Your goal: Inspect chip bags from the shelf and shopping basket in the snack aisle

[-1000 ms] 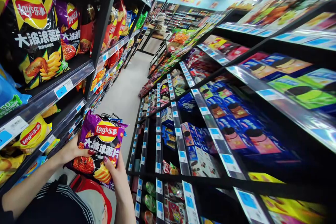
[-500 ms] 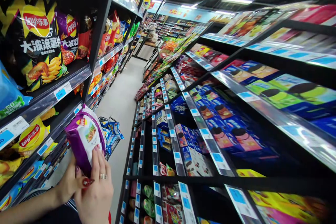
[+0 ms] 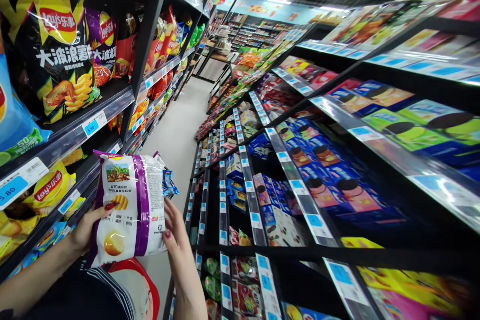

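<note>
A white and purple bag of chips (image 3: 129, 205) is held up in front of me, its printed back facing me. My left hand (image 3: 88, 230) grips its left side, thumb lying on the front and fingers hidden behind. At the right edge, my right hand (image 3: 176, 232) holds the bag with its thumb near the corner and its fingers curled along the side. Behind the bag, part of a blue packet (image 3: 170, 183) peeks out.
On the left shelf stand a black bag of chips (image 3: 62, 50), a blue bag (image 3: 18, 115) and a yellow bag (image 3: 52, 185). Boxed snacks (image 3: 330, 170) fill tilted shelves on the right. An aisle floor (image 3: 180, 115) runs ahead between them.
The bag has been turned from its narrow purple side to its wide white back. My hands have moved apart to its two sides. The view has shifted slightly.
</note>
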